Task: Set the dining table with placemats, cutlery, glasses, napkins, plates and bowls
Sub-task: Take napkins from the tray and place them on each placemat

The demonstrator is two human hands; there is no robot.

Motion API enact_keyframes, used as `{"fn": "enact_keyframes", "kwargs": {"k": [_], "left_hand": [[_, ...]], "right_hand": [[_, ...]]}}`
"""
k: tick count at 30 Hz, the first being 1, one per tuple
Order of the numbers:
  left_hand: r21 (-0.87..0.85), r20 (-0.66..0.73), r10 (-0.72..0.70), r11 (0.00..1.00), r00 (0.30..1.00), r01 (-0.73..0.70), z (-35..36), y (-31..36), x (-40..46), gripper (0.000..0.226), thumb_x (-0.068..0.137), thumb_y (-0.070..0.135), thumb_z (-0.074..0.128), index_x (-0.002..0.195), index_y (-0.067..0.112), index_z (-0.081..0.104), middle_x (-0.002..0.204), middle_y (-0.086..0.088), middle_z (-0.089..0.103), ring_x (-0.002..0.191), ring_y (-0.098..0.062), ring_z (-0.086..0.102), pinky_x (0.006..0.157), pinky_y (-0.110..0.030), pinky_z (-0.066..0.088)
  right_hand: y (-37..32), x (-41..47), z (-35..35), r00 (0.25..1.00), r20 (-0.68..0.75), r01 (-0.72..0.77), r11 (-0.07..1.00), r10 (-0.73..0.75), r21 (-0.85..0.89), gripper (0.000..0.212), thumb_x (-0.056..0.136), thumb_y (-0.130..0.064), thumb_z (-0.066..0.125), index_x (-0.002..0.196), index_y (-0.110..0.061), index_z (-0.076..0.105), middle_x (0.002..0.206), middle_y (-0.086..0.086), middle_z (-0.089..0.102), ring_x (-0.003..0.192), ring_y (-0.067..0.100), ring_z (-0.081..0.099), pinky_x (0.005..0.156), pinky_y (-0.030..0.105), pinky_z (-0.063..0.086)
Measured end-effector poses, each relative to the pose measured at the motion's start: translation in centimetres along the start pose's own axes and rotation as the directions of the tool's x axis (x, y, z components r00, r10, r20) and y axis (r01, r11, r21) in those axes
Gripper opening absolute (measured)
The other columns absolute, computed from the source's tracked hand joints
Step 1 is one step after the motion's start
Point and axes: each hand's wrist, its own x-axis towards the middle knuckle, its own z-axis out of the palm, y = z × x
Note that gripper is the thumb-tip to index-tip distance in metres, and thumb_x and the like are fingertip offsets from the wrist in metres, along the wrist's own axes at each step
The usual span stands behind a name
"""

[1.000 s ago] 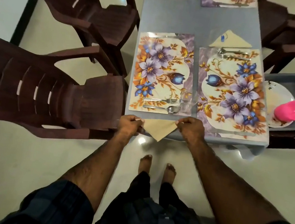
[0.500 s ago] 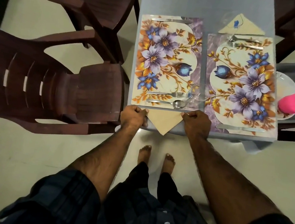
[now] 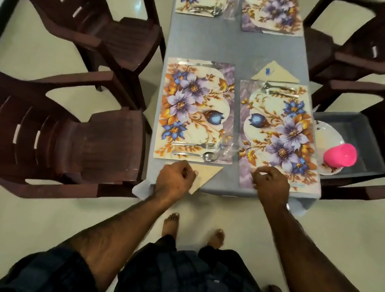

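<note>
A beige folded napkin [image 3: 207, 174] lies as a triangle at the near edge of the grey table [image 3: 235, 45], just below the left floral placemat [image 3: 196, 111]. My left hand [image 3: 175, 178] covers the napkin's left corner with curled fingers that pinch it. My right hand [image 3: 271, 184] hovers over the near edge of the right floral placemat [image 3: 279, 133], with loosely curled fingers that hold nothing. A fork [image 3: 194, 144] and a spoon [image 3: 195, 155] lie on the left mat, and a clear glass [image 3: 227, 148] stands between the mats.
A second napkin [image 3: 277, 72] and cutlery [image 3: 278, 90] lie at the right mat's far end. On a chair to the right, a grey bin [image 3: 362, 130] holds a plate [image 3: 328, 137] and a pink bowl [image 3: 340, 154]. Dark chairs [image 3: 75, 144] flank the table. Two more mats [image 3: 272, 8] lie further back.
My right hand has let go of the napkin's right corner and moved right over the right placemat. The left hand stays on the napkin, which now rests on the table.
</note>
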Motion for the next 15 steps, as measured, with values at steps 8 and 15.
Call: {"fn": "enact_keyframes", "kwargs": {"k": [8, 15], "left_hand": [[-0.014, 0.24, 0.334, 0.94, 0.911, -0.341, 12.6, 16.4, 0.9, 0.025, 0.09, 0.049, 0.067, 0.085, 0.025, 0.069, 0.08, 0.008, 0.071, 0.074, -0.015, 0.065, 0.069, -0.036, 0.057], [0.044, 0.313, 0.415, 0.892, 0.854, -0.45, 27.8, 30.1, 1.6, 0.019, 0.089, 0.041, 0.069, 0.092, 0.023, 0.073, 0.086, 0.004, 0.075, 0.077, -0.015, 0.069, 0.074, -0.036, 0.058]], "right_hand": [[8.2, 5.4, -16.1, 0.986, -0.044, -0.148, 0.971, 0.158, 0.186, 0.007, 0.092, -0.012, 0.074, 0.091, -0.006, 0.073, 0.086, 0.02, 0.075, 0.065, 0.024, 0.067, 0.058, 0.029, 0.051], [17.9, 12.7, -29.1, 0.987, -0.014, -0.155, 0.978, 0.158, 0.138, 0.018, 0.084, -0.035, 0.08, 0.08, -0.018, 0.075, 0.069, 0.0, 0.073, 0.064, 0.018, 0.068, 0.061, 0.028, 0.054]]}}
